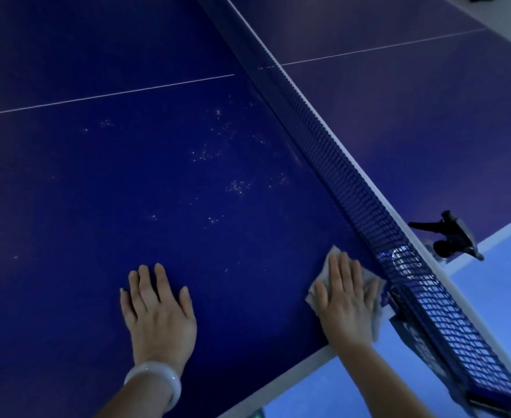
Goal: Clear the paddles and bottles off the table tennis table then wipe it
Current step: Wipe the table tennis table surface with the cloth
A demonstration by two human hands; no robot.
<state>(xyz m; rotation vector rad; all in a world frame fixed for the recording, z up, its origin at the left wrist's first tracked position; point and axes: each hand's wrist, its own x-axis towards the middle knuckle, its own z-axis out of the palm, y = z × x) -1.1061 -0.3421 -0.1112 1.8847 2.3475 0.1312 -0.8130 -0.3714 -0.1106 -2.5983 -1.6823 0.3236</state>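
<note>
The table tennis table (127, 176) fills nearly everything in front of me, a dark blue top with a thin white line crossing it from the left edge toward the middle, and its pale near edge running diagonally under my wrists. The net (378, 218) cuts across from the upper middle down to the lower right corner, blue mesh with a white band along its top, and beyond it lies the other half of the table, looking more purple in this light. Past the table's side the floor (504, 282) is a lighter blue. A black net clamp (450, 236) sticks out at the table's side, just past the net. Scattered over the blue top ahead of my hands are clusters of small pale specks (236, 185) (dust or droplets, I cannot tell which). My left hand (157, 312) lies flat on the bare surface near the edge, fingers straight and slightly spread, holding nothing, with a pale bangle (154, 380) on that wrist. My right hand (346, 297) is flat too, fingers straight and close together, pressing down on a light-coloured cloth (376, 315). The cloth lies directly under that palm, its edges showing around my fingers and on the net side, right at the table's edge and just beside the foot of the net.
</note>
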